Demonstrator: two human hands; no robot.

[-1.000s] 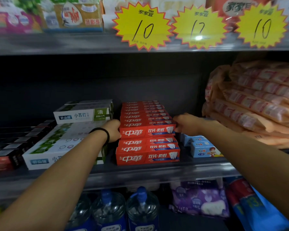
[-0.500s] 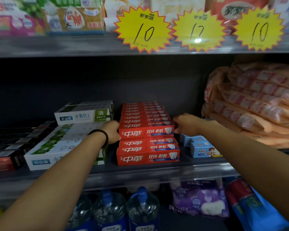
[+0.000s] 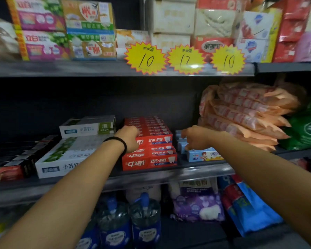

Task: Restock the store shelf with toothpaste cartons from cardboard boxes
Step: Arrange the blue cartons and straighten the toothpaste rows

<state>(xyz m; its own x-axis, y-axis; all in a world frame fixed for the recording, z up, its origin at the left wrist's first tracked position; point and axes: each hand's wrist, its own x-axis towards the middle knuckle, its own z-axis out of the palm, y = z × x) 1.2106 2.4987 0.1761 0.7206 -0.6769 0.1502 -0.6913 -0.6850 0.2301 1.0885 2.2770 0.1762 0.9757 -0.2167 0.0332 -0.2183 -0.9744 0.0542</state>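
- Red cartons stacked in two tiers at mid-shelf, rows running toward the back; front lower carton just behind the shelf lip.
- Left hand set against the left end of the upper tier, fingers curled at the carton edge; actual grip not determinable, since the fingertips are hidden.
- Black band worn on the left wrist.
- Right hand hovering just right of the stack, apart from it, fingers loosely curled and pointing down, nothing held.
- Blue cartons directly beneath and in front of the right hand, beside the red stack.
- White cartons left of the stack, a smaller white-and-green tier on top.
- Dark cartons at far left.
- Orange packs piled at right on the same shelf.
- Yellow price tags reading 10, 12, 10 fixed on the rail above.
- Water bottles and purple bag on the level below.
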